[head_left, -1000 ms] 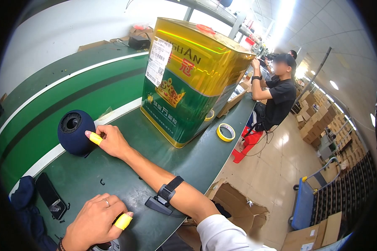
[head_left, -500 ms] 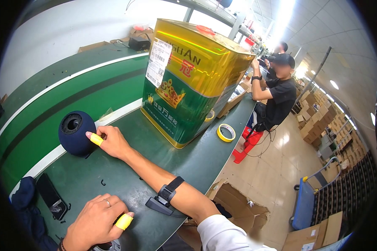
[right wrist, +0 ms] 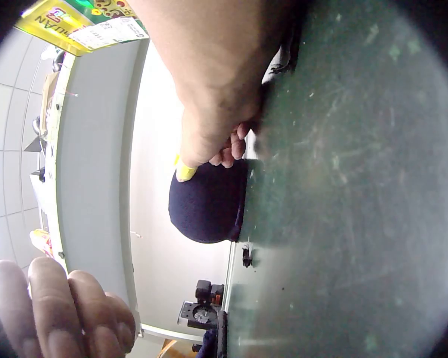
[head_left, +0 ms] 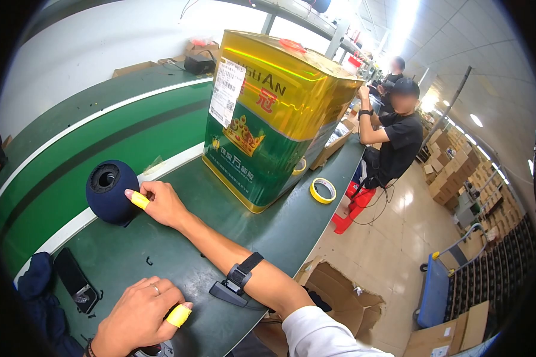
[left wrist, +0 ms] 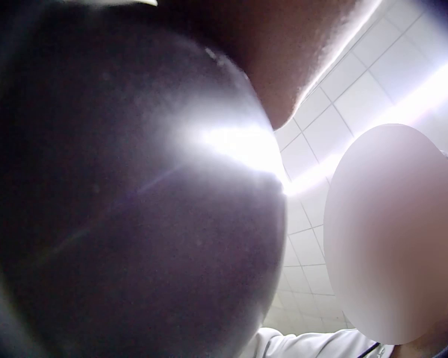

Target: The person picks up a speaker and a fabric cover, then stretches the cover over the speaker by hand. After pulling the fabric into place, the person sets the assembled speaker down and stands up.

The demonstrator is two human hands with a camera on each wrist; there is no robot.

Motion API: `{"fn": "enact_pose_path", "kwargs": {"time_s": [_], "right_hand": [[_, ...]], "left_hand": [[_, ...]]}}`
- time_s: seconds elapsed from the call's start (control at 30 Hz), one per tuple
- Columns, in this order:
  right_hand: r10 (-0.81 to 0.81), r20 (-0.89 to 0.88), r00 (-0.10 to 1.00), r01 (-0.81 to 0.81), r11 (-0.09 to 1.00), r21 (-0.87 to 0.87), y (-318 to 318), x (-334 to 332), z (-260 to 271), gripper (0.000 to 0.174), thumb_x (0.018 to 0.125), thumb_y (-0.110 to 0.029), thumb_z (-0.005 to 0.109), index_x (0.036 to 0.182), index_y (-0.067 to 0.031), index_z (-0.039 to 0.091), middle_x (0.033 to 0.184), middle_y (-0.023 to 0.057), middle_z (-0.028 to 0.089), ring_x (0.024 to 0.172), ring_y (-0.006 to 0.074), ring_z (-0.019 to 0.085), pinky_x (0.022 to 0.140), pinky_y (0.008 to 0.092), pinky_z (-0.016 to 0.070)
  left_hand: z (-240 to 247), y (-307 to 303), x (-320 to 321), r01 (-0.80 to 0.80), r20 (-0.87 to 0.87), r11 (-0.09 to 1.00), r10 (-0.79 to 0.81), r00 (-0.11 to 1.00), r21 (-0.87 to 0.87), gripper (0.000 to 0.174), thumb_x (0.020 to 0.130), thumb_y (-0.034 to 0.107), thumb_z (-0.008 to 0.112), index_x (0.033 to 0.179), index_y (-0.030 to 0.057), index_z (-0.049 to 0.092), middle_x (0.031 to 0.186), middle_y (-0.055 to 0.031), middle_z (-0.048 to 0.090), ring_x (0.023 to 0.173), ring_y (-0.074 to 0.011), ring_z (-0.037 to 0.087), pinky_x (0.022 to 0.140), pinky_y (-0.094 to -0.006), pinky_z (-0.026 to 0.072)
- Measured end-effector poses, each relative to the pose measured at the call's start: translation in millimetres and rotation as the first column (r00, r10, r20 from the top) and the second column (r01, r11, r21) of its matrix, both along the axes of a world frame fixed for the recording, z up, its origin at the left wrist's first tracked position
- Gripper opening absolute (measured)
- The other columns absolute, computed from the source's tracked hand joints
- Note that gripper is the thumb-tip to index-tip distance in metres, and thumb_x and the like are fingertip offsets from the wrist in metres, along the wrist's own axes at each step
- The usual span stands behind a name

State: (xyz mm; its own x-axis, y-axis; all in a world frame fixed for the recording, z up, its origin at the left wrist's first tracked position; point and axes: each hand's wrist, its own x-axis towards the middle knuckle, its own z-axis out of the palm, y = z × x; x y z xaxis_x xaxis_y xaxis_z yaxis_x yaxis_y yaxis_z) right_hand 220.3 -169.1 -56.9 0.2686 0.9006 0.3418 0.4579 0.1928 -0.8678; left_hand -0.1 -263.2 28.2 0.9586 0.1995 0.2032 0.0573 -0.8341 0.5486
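Note:
A navy fabric-covered ball [head_left: 110, 199] with a black ringed opening sits on the green table. My right hand [head_left: 164, 204] rests beside it, its yellow-taped thumb touching the side. In the right wrist view the other fingers [right wrist: 237, 145] are loosely curled at the ball's edge. Nearer to me, my left hand [head_left: 140, 312] lies relaxed, with yellow tape round its thumb. A grey and black round part [head_left: 158, 350] shows beneath it at the bottom edge. A dark glossy rounded surface [left wrist: 127, 209] fills much of the left wrist view.
A tall green and gold tin [head_left: 250, 131] stands beyond my right forearm. Yellow tape [head_left: 323, 190] lies near the table's edge. At left are a black flat object [head_left: 76, 279] and navy cloth [head_left: 41, 297]. An open carton [head_left: 345, 297] sits below. Another person [head_left: 399, 128] sits farther along.
My hands and the navy ball keep their places. The head view has shifted very slightly. Farther along the table, the seated person's head has moved a little, and someone behind shows more.

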Motion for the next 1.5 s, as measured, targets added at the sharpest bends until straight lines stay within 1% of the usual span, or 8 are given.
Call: {"fn": "enact_pose_path", "kwargs": {"time_s": [0.17, 0.23, 0.47, 0.77, 0.93, 1.03, 1.23, 1.5], "right_hand": [[-0.001, 0.009, 1.000, 0.001, 1.000, -0.024, 1, 1, -1, 0.055, 0.096, -0.045, 0.073, 0.070, 0.0013, 0.059, 0.058, 0.0108, 0.056, 0.054, 0.0198, 0.050, 0.056, 0.0385, 0.0415], [0.000, 0.002, 1.000, 0.001, 1.000, -0.002, 0, 0, -1, 0.056, 0.096, -0.044, 0.074, 0.068, 0.0009, 0.057, 0.056, 0.0049, 0.050, 0.056, 0.0114, 0.045, 0.054, 0.0333, 0.0389], [-0.004, 0.004, 1.000, 0.004, 1.000, -0.005, -1, 0, 0, 0.056, 0.096, -0.045, 0.074, 0.068, 0.0010, 0.057, 0.056, 0.0050, 0.050, 0.056, 0.0115, 0.045, 0.053, 0.0337, 0.0386], [0.003, 0.000, 1.000, -0.003, 1.000, -0.015, -1, 0, 1, 0.057, 0.096, -0.045, 0.074, 0.069, 0.0012, 0.057, 0.056, 0.0048, 0.050, 0.056, 0.0115, 0.044, 0.053, 0.0340, 0.0386], [0.007, 0.010, 1.000, -0.006, 1.000, -0.026, -3, 0, 3, 0.055, 0.095, -0.046, 0.073, 0.071, 0.0012, 0.061, 0.058, 0.0101, 0.057, 0.055, 0.0185, 0.051, 0.056, 0.0377, 0.0418], [0.007, 0.010, 1.000, -0.007, 1.000, -0.023, -1, 1, 2, 0.055, 0.095, -0.046, 0.074, 0.071, 0.0011, 0.061, 0.058, 0.0104, 0.057, 0.055, 0.0185, 0.051, 0.056, 0.0378, 0.0417], [0.000, 0.023, 1.000, 0.000, 1.000, -0.030, -1, 1, 1, 0.056, 0.095, -0.046, 0.074, 0.070, 0.0013, 0.059, 0.058, 0.0114, 0.057, 0.055, 0.0196, 0.051, 0.056, 0.0385, 0.0419], [-0.005, 0.012, 1.000, 0.005, 1.000, 0.008, 0, -1, -2, 0.056, 0.097, -0.045, 0.073, 0.069, 0.0013, 0.057, 0.056, 0.0047, 0.050, 0.055, 0.0114, 0.044, 0.053, 0.0341, 0.0378]], "left_hand": [[-1, 1, -1, -0.003, 0.001, 1.000, 0.003, 1.000, -0.001, 0.013, 0.088, 0.015, 0.069, 0.081, 0.0034, 0.066, 0.079, -0.0104, 0.065, 0.075, -0.0342, 0.062, 0.075, -0.0425, 0.0521], [0, 2, -1, 0.025, -0.042, 0.999, -0.024, 0.999, 0.033, 0.016, 0.091, 0.020, 0.070, 0.086, 0.0054, 0.069, 0.082, -0.0079, 0.065, 0.079, -0.0295, 0.063, 0.076, -0.0410, 0.0525], [0, 0, 0, 0.003, 0.003, 1.000, -0.003, 1.000, 0.007, 0.014, 0.088, 0.015, 0.069, 0.081, 0.0032, 0.066, 0.079, -0.0105, 0.066, 0.075, -0.0342, 0.063, 0.074, -0.0421, 0.0523], [8, 3, -2, 0.014, -0.104, 0.996, -0.006, 0.995, 0.083, 0.010, 0.085, 0.016, 0.071, 0.089, 0.0080, 0.067, 0.085, -0.0059, 0.069, 0.088, -0.0290, 0.066, 0.099, -0.0448, 0.0476], [2, -1, -1, -0.034, 0.041, 0.999, 0.033, 0.999, 0.004, 0.026, 0.088, 0.019, 0.073, 0.106, 0.0036, 0.062, 0.135, -0.0180, 0.059, 0.130, -0.0392, 0.057, 0.116, -0.0517, 0.0390], [8, -4, -3, -0.089, 0.006, 0.996, 0.089, 0.996, 0.013, 0.036, 0.089, 0.021, 0.074, 0.114, 0.0006, 0.058, 0.146, -0.0242, 0.048, 0.141, -0.0455, 0.046, 0.117, -0.0552, 0.0376], [5, 0, -4, -0.062, -0.047, 0.992, 0.057, 0.997, -0.111, 0.063, 0.088, 0.022, 0.076, 0.135, -0.0002, 0.040, 0.141, -0.0267, 0.055, 0.139, -0.0479, 0.048, 0.113, -0.0512, 0.0422], [0, -1, -4, -0.085, -0.047, 0.990, 0.081, 0.996, -0.109, 0.077, 0.085, 0.026, 0.078, 0.142, -0.0026, 0.034, 0.122, -0.0208, 0.069, 0.122, -0.0440, 0.060, 0.106, -0.0491, 0.0450]]}}
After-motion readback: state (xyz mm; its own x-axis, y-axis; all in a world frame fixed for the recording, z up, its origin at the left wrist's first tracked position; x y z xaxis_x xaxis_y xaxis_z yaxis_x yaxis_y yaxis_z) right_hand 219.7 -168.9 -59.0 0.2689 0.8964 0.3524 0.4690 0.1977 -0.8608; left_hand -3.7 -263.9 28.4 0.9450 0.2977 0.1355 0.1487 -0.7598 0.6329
